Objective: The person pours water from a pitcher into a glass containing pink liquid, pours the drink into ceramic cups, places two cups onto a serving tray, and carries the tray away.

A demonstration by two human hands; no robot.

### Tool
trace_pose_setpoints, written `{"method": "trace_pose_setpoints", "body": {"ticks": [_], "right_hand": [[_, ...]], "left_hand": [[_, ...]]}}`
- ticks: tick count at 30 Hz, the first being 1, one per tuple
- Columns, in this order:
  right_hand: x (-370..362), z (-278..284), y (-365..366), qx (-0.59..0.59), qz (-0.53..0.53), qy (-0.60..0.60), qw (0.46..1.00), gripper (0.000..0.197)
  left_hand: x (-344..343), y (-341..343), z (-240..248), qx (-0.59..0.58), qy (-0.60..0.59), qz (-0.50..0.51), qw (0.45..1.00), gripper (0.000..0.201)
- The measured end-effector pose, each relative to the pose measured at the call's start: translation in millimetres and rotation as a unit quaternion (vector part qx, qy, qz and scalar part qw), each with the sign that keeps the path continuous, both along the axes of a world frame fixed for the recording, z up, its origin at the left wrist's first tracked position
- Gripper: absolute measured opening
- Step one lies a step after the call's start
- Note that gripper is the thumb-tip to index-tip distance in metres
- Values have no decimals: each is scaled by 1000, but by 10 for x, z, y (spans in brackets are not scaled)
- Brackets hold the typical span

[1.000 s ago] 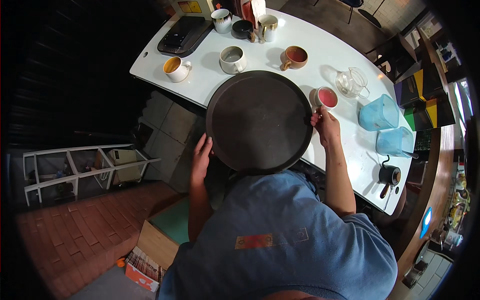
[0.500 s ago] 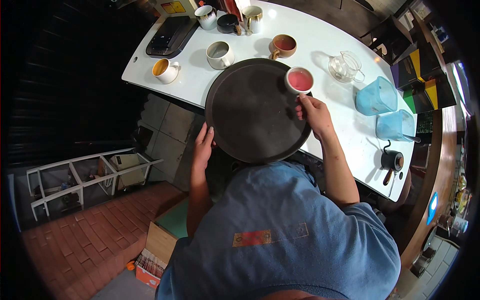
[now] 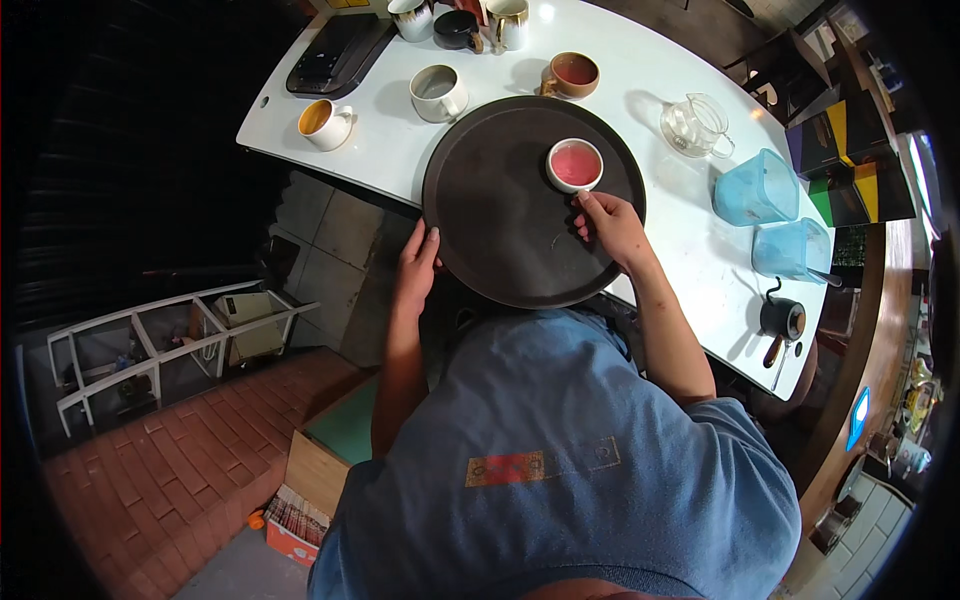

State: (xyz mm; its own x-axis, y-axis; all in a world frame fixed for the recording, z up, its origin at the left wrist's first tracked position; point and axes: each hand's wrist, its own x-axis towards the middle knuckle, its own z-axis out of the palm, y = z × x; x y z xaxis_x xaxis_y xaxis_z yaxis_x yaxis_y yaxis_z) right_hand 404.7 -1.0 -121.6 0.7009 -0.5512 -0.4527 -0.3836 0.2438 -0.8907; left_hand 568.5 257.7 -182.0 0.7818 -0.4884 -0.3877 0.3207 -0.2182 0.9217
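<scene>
A round dark brown serving tray (image 3: 500,240) lies partly over the near edge of the white table. My left hand (image 3: 417,265) grips its left rim, thumb on top and the other fingers mostly hidden beneath. Over the tray's right half is a small white cup (image 3: 575,166) with a pink inside or pink drink; I cannot tell whether its base touches the tray. My right hand (image 3: 610,228) pinches the cup at its near side, where a handle would be hidden by the fingers. Just beyond the tray stand a grey-white mug (image 3: 438,93) and a brown cup (image 3: 572,75) holding reddish liquid.
On the white table (image 3: 385,170) stand a mug with an orange inside (image 3: 325,124), a black scale-like device (image 3: 340,55), several mugs at the back, a glass jug (image 3: 694,125), two blue translucent containers (image 3: 755,190) and a small black pot (image 3: 782,318). Shelving (image 3: 180,340) is at lower left.
My right hand has brought the cup left and inward from the tray's right rim to above its right half. The tray has shifted slightly right and away from me.
</scene>
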Motion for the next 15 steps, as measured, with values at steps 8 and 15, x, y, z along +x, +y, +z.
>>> {"method": "trace_pose_setpoints", "body": {"ticks": [8,15], "right_hand": [[12,105,-521,-208,-72,48,974,50],[949,304,-908,257,-44,-205,943,41]], "left_hand": [[-64,-57,49,-32,-16,35,999,48],[-158,-95,71,-16,-41,73,996,43]]}}
